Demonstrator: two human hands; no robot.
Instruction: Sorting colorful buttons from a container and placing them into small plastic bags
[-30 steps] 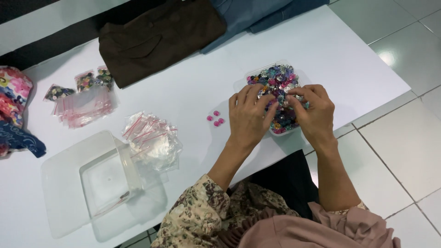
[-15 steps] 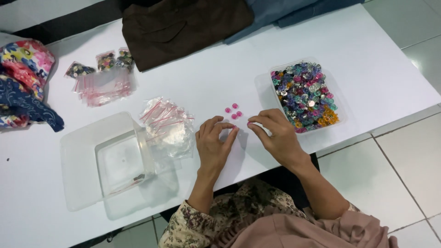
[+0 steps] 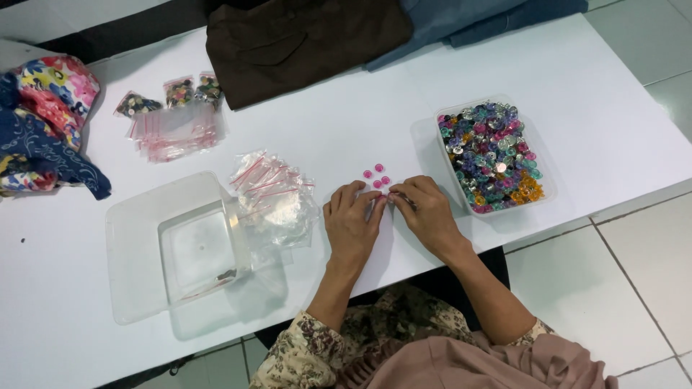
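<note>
White table (image 3: 577,108) fills our head view, with a clear tub of mixed coloured buttons (image 3: 490,155) to our right. Since a second ago our hands have left that tub: our left hand (image 3: 353,220) and right hand (image 3: 425,212) now rest curled together, fingertips pinching something too small to identify, touching the little cluster of pink buttons (image 3: 377,177) on the table just in front of them.

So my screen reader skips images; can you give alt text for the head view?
Two hands, left hand and right hand, meet on a white table beside small pink buttons. A tub of mixed buttons sits right, clear bags left.
</note>
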